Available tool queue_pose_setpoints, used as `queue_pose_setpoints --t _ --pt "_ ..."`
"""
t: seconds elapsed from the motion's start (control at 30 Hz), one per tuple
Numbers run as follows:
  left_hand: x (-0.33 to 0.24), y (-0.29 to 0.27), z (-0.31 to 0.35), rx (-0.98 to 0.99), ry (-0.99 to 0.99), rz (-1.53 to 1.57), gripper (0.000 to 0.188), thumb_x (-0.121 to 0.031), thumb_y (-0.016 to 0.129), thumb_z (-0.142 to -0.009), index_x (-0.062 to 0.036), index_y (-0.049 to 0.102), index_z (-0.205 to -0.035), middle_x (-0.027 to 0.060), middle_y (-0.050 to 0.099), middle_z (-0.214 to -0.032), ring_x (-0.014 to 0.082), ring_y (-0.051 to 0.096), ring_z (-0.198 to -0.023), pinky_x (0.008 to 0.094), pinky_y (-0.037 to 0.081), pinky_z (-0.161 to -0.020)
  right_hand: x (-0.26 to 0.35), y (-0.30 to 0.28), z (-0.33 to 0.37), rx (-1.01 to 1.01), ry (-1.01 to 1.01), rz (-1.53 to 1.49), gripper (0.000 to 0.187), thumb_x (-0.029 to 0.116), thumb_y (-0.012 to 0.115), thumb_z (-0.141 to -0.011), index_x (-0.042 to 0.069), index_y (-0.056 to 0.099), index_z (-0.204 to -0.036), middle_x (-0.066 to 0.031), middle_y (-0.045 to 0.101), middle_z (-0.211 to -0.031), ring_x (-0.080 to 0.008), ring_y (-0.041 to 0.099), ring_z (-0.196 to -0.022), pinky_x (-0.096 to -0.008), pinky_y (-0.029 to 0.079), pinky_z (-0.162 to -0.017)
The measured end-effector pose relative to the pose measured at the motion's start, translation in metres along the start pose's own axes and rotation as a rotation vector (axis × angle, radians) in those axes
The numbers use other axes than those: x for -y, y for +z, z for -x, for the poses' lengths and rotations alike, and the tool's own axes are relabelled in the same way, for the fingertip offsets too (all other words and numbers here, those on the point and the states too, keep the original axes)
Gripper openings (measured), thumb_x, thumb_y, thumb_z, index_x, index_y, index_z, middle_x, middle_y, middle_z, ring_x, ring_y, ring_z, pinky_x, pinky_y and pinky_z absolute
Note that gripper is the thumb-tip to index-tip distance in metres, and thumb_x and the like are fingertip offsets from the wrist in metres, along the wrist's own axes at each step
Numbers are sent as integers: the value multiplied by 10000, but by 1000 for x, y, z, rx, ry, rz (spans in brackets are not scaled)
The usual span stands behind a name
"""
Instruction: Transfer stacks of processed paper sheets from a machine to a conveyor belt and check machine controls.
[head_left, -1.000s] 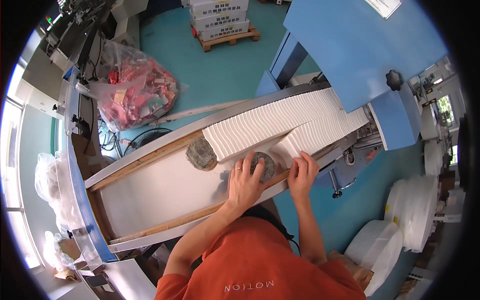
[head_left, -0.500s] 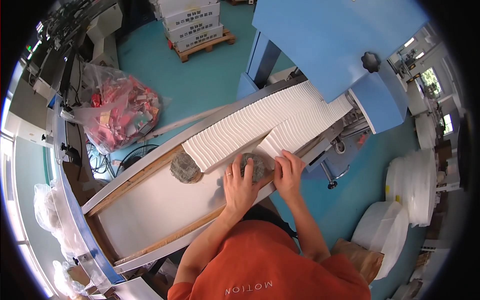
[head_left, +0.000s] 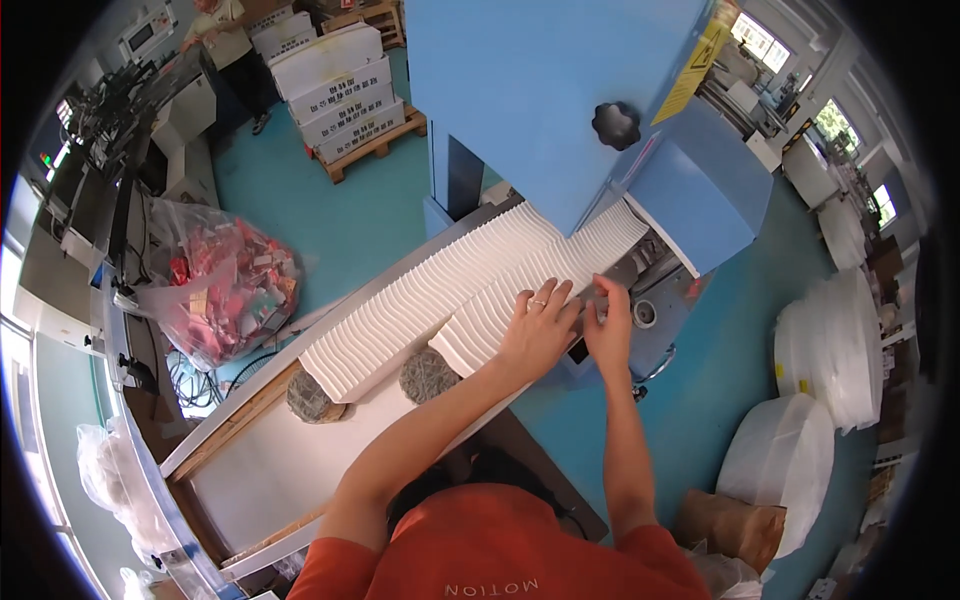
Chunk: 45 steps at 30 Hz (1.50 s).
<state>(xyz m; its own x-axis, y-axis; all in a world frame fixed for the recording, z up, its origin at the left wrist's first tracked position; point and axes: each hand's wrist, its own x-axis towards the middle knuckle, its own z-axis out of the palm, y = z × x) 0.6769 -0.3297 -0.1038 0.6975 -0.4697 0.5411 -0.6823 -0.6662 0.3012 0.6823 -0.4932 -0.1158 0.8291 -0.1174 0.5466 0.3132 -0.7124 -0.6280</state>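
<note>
Two long rows of thin white folded pieces stand side by side on the slanted feed table, a far row (head_left: 420, 290) and a near row (head_left: 475, 330). My left hand (head_left: 540, 330), a ring on one finger, lies with fingers spread over the near row's outer side. Just right of it, my right hand (head_left: 608, 315) is at the table's near edge, index finger and thumb apart, its other fingers partly curled. Nothing held shows in either hand. A grey rounded block (head_left: 315, 397) rests against the far row's lower end, another grey block (head_left: 430, 377) against the near row's.
The rows run up under a blue machine (head_left: 520, 90) with a black knob (head_left: 616, 126). Left of the table sits a clear bag of red scraps (head_left: 225, 285). Boxes (head_left: 345, 90) stand on a pallet beyond, near a person (head_left: 225, 50). Large white rolls (head_left: 780, 470) are at right.
The view has shifted. My left hand has left the near grey block and moved up along the near row; my right hand has also moved toward the machine.
</note>
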Motion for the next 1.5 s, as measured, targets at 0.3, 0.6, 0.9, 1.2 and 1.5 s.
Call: queue_pose_setpoints --t 0.3,0.6,0.9,1.2,1.5 --pt "19 32 -34 84 -62 -35 455 -212 702 -779 -83 577 -1197 113 533 -1095 291 514 -1081 432 399 -844 -36 -4 -33 248 -90 -144 422 -59 660 -745 44 572 -1145 -157 544 -1098 -378 551 -1034 -414 466 -864" --pt "19 24 -16 50 -99 -30 457 -156 685 -795 -76 564 -1228 105 554 -1187 285 524 -1131 429 412 -924 -60 -6 -51 343 -191 -220 280 22 755 -734 34 647 -992 -110 589 -1026 -322 605 -917 -381 494 -771" --pt "21 22 -11 33 -70 -29 464 -146 671 -784 -43 553 -1221 128 549 -1199 293 505 -1170 426 386 -977 -40 9 -23 106 -298 2 299 24 701 -783 50 608 -1066 -116 576 -1091 -354 581 -936 -425 478 -772" --pt "23 23 -7 19 -71 -16 467 -141 670 -782 -35 550 -1221 126 541 -1212 289 497 -1169 420 381 -969 -40 28 -6 -30 -303 240 177 23 654 -822 55 601 -987 -129 580 -1126 -336 586 -925 -414 466 -747" --pt "23 13 1 -239 -244 403 452 -125 687 -788 -14 531 -1197 159 555 -1143 298 565 -1024 379 464 -861 55 -29 -12 -45 119 -669 172 3 642 -887 37 519 -1003 -58 632 -928 -71 558 -772 -212 432 -665"
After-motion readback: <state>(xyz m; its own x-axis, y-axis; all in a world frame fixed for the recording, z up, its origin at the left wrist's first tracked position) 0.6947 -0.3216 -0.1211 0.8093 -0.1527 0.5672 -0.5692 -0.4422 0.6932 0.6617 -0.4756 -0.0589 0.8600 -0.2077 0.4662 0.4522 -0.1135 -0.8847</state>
